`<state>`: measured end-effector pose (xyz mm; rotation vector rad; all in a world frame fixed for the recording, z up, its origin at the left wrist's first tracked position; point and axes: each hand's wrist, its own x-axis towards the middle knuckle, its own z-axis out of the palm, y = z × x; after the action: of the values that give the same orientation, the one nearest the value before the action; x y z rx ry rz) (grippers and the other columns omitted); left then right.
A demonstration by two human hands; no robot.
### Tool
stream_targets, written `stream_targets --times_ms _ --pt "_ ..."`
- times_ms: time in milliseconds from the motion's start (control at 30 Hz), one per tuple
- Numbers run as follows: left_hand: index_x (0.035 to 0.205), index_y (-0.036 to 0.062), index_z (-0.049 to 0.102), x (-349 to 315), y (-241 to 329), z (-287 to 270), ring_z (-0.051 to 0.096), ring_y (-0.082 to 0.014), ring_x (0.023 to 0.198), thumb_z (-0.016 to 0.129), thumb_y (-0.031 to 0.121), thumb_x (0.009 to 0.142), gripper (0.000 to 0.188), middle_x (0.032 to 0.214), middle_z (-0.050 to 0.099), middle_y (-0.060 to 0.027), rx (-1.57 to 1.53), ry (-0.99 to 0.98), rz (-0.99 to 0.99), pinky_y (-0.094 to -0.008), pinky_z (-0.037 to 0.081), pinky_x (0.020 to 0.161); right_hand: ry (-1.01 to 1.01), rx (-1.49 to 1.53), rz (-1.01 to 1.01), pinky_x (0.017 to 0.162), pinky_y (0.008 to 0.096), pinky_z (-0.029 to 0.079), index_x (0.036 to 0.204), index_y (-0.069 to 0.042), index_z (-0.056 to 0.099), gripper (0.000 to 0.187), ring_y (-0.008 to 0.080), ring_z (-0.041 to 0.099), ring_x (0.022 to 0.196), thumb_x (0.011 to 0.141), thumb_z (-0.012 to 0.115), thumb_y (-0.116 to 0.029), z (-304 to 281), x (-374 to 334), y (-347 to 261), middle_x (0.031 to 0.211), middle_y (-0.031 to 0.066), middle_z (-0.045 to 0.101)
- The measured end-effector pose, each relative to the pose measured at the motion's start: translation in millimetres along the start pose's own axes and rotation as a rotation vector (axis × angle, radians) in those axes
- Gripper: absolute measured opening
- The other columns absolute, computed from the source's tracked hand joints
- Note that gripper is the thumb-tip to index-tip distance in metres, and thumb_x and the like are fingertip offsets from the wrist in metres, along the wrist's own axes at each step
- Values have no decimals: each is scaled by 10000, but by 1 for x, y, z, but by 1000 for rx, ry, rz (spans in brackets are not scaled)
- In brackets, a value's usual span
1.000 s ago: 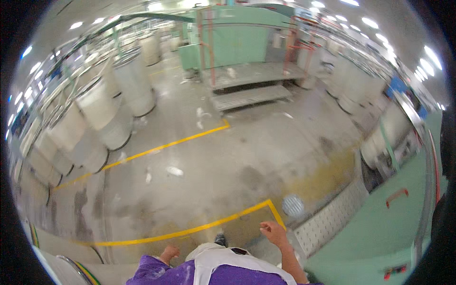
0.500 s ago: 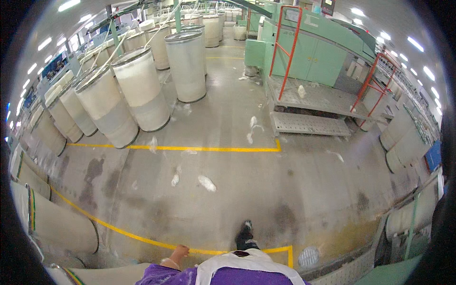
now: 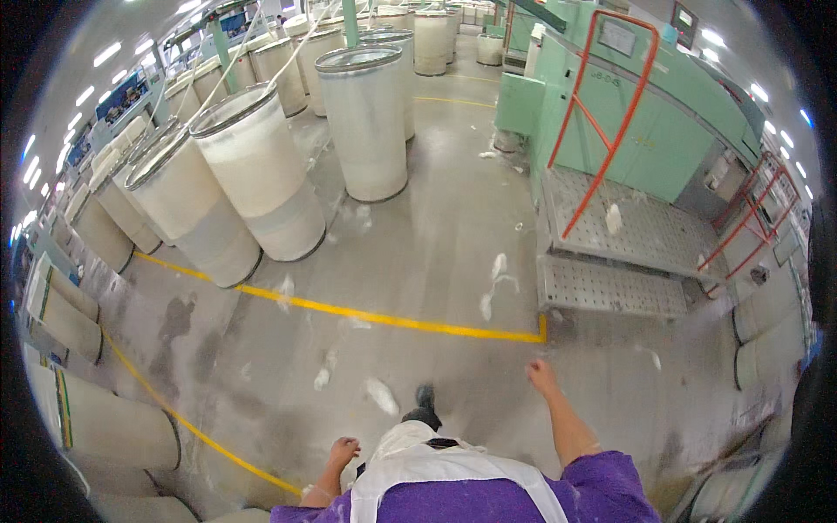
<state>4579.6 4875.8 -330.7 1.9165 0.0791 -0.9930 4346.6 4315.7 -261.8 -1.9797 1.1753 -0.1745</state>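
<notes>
My left hand (image 3: 344,450) hangs low beside my white apron (image 3: 449,466), its fingers loosely bent and a little apart, with nothing seen in it. Farther out and to the right, my right hand (image 3: 541,376) swings over the grey floor, fingers curled in and no object showing. Neither hand touches anything. White fluffy fibre scraps lie on the floor, one wad (image 3: 382,397) just ahead of my dark shoe (image 3: 425,397) and another (image 3: 500,266) past the yellow line (image 3: 418,326).
Tall whitish cans (image 3: 362,126) with dark rims crowd the left side, white strands rising from some. At right stands a green machine (image 3: 645,131) with a perforated metal step (image 3: 615,288) and red handrails (image 3: 641,83). More cans (image 3: 122,418) line the lower left.
I have moved forward; the yellow line, cans and step are nearer. My right arm has come into view, stretched ahead. The left hand remains low by my side.
</notes>
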Motion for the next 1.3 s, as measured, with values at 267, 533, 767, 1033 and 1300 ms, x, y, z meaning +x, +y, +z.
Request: stream_targets --times_ms 267,533,767,1033,1300 --pt "847 -27 646 221 126 -3 640 -221 614 562 220 850 261 699 645 -151 220 -140 -405 -289 499 523 -159 -77 -283 739 342 490 1061 -56 641 293 204 630 789 823 615 -226 25 279 -176 871 90 673" --pt "1001 -68 605 509 505 63 640 -200 689 583 177 868 279 822 660 -133 -9 -84 76 -316 533 597 -740 -855 -50 807 423 474 961 -136 690 276 268 611 974 812 550 -322 3 371 -52 1046 125 655" --pt "1030 -50 619 710 716 113 647 -196 677 545 198 887 296 841 670 -129 -27 -67 42 -324 532 588 -658 -494 394 714 399 482 957 -86 677 262 227 595 809 838 552 -283 -18 632 -98 895 85 646" --pt "898 -73 634 839 839 109 649 -206 646 569 181 834 270 735 660 -146 112 8 23 -316 531 534 -327 53 -10 674 303 504 1121 -17 613 337 151 628 732 841 610 -205 -11 1115 -362 859 61 660" --pt "844 -2 667 1107 1017 115 660 -208 722 622 255 786 267 752 670 -135 537 -162 -215 -336 516 625 -403 3 -52 682 310 502 1105 -54 628 319 159 637 727 850 597 -243 -15 1431 -565 864 84 671"
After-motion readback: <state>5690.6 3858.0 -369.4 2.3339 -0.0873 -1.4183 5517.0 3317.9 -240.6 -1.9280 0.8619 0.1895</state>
